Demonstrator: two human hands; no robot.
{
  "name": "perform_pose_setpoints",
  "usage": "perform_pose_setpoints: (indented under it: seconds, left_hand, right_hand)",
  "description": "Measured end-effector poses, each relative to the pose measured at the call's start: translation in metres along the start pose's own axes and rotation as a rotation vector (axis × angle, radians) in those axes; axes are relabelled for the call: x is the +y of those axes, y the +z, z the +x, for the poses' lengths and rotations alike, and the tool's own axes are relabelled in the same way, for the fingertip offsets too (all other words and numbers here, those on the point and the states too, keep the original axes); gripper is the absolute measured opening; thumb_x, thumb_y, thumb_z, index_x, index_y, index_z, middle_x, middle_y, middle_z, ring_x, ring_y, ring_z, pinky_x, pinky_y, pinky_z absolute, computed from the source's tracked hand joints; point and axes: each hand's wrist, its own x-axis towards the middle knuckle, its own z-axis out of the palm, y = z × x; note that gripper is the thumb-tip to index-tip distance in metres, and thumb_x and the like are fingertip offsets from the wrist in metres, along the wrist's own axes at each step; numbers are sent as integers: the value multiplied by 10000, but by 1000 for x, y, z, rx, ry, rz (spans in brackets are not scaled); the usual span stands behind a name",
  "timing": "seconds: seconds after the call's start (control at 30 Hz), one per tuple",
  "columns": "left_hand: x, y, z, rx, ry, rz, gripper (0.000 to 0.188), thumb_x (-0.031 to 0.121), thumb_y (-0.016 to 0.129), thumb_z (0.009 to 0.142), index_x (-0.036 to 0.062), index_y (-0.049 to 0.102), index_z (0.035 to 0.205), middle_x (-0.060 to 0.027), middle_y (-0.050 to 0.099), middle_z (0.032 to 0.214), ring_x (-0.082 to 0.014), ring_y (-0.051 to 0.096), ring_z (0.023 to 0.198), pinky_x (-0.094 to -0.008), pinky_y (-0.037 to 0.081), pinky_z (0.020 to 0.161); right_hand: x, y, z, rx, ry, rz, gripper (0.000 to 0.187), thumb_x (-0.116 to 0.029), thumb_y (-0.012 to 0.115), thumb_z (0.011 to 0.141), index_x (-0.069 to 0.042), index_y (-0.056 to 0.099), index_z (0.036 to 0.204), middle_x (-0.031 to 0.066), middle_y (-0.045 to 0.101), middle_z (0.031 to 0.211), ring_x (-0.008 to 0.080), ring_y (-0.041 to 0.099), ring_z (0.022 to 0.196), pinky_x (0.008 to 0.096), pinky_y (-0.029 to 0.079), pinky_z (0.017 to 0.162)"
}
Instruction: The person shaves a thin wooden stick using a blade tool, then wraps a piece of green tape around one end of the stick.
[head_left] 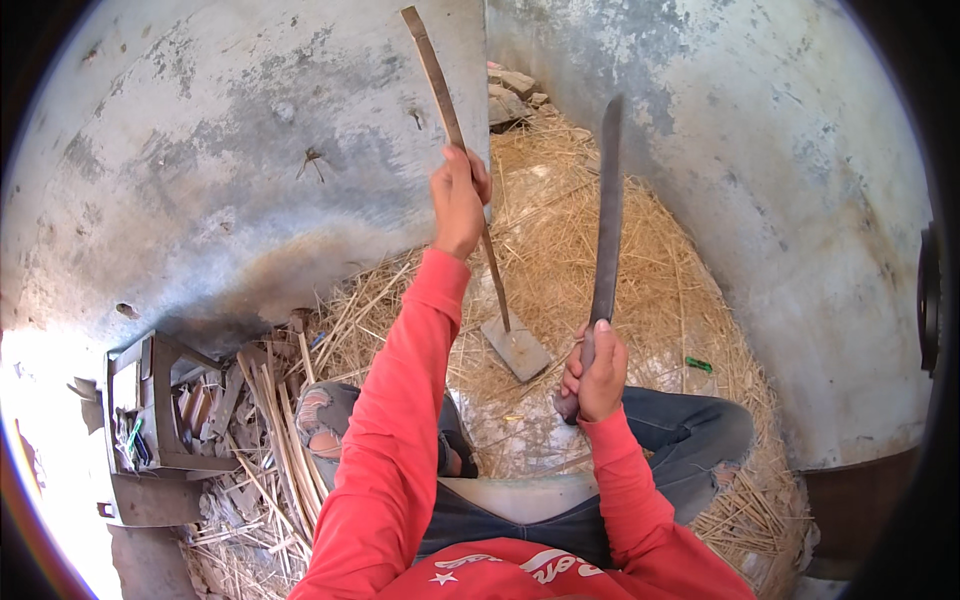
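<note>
My left hand [460,200] is closed around a long, narrow wooden strip [434,75], gripping it near its middle. The strip stands nearly upright, and its lower end meets a small flat block [516,348] on the ground. In my right hand [598,374] is the handle of a machete [608,215], held in a closed grip. Its long dark blade points up and away from me, to the right of the strip and apart from it.
Straw-like shavings [560,230] cover the ground. At the left stands a wooden stool frame [155,410], with a bundle of long strips [280,425] beside it. Worn grey walls [240,130] enclose the space. A small green object [699,365] lies at the right.
</note>
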Motion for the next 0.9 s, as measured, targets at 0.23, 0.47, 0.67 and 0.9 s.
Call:
perform_pose_setpoints:
  seconds: [0.23, 0.47, 0.67, 0.9]
  left_hand:
    - [-69, -20, -33, 113, -23, -98, 579, 506, 418, 1052, 113, 349, 633, 43, 313, 567, -64, 281, 494, -259, 229, 464]
    - [-92, -5, -18, 391, 154, 116, 595, 465, 462, 1051, 94, 332, 605, 51, 325, 565, -45, 318, 517, -267, 264, 457]
    - [-89, -31, -14, 472, 162, 143, 590, 459, 468, 1050, 75, 356, 616, 45, 353, 562, -55, 344, 507, -279, 268, 448]
    - [-98, -28, -13, 479, 206, 186, 596, 480, 466, 1043, 76, 352, 621, 43, 354, 561, -60, 345, 503, -281, 260, 449]
  right_hand:
    - [72, -12, -17, -46, 180, -91, 386, -408, 454, 1043, -46, 503, 918, 31, 424, 537, 114, 399, 368, 291, 347, 337]
    - [112, -21, -16, -58, 417, -140, 416, -417, 465, 1037, -36, 521, 877, 27, 438, 519, 128, 416, 354, 287, 333, 330]
    - [-3, 15, 10, -11, -22, 158, 493, -501, 337, 1053, -43, 495, 962, 32, 424, 542, 134, 408, 387, 297, 365, 388]
    - [114, -16, -12, -140, 424, -361, 542, -571, 381, 1021, -57, 497, 893, 39, 422, 549, 154, 374, 365, 327, 355, 362]
